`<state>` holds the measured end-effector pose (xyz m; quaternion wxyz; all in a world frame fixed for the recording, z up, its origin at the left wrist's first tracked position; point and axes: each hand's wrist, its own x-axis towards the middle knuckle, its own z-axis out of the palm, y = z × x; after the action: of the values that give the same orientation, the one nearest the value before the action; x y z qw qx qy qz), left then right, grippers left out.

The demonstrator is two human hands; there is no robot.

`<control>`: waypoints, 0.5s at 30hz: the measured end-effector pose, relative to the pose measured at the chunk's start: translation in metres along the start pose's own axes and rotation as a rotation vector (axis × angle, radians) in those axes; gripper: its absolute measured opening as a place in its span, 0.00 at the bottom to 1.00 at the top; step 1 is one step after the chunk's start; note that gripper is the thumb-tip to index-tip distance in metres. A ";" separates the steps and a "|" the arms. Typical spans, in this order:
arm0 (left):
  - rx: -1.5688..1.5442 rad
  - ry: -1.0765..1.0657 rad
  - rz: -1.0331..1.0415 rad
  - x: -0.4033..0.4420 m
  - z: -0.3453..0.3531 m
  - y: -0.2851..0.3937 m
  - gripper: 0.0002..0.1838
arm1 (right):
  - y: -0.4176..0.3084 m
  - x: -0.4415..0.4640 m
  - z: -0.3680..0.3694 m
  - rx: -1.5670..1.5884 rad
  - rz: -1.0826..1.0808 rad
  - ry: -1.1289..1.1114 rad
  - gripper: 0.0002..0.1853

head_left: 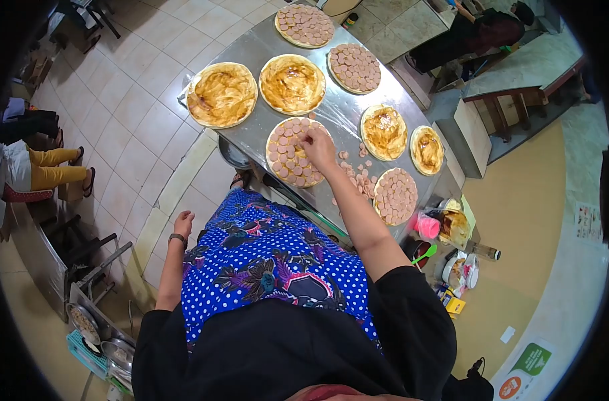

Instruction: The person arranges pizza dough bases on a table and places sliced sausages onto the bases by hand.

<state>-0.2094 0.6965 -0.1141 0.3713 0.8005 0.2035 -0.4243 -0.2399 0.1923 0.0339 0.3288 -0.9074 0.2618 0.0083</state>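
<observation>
My right hand (318, 147) reaches over a round pizza base (296, 152) covered with sausage slices. Its fingers are pinched together at the topping, apparently on a sausage slice that they mostly hide. Loose sausage slices (361, 179) lie in a heap on the metal table to the right of that base, beside another sausage-topped base (395, 196). My left hand (182, 226) hangs by my side, away from the table, with its fingers loosely curled and nothing visible in them.
Sauce-covered bases (221, 95) and more sausage-topped ones (354, 68) stand on the metal table (251, 40). Near its right end are a pink container (427, 226), a green spoon (425, 254) and a bottle (486, 251). People are at the left and upper right.
</observation>
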 end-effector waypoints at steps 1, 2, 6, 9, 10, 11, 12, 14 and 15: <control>-0.001 0.001 -0.002 -0.002 -0.001 -0.002 0.27 | 0.002 0.001 0.004 -0.103 -0.100 0.095 0.08; 0.006 0.005 -0.009 -0.003 -0.002 -0.004 0.27 | 0.005 0.001 0.007 -0.206 -0.200 0.191 0.07; 0.025 0.003 -0.024 0.001 -0.004 -0.020 0.27 | 0.004 -0.007 -0.005 -0.156 -0.181 0.182 0.07; 0.022 -0.022 -0.019 0.006 -0.005 -0.025 0.28 | 0.048 -0.020 -0.034 0.016 0.070 0.212 0.06; 0.025 -0.024 -0.017 0.009 -0.005 -0.028 0.28 | 0.073 -0.028 -0.047 0.018 0.104 0.226 0.06; 0.017 -0.031 -0.008 0.013 -0.005 -0.031 0.29 | 0.097 -0.039 -0.060 -0.075 0.193 0.167 0.07; 0.008 -0.037 0.001 0.017 -0.004 -0.033 0.29 | 0.117 -0.051 -0.071 -0.168 0.281 0.107 0.07; 0.026 -0.043 0.005 0.024 -0.003 -0.032 0.29 | 0.144 -0.077 -0.079 -0.256 0.342 0.046 0.07; 0.043 -0.048 0.006 0.026 -0.002 -0.031 0.29 | 0.149 -0.087 -0.080 -0.342 0.402 -0.018 0.08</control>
<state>-0.2133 0.7184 -0.1479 0.3601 0.7984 0.1831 -0.4465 -0.3994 0.0886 0.0248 0.1645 -0.8795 0.4286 0.1255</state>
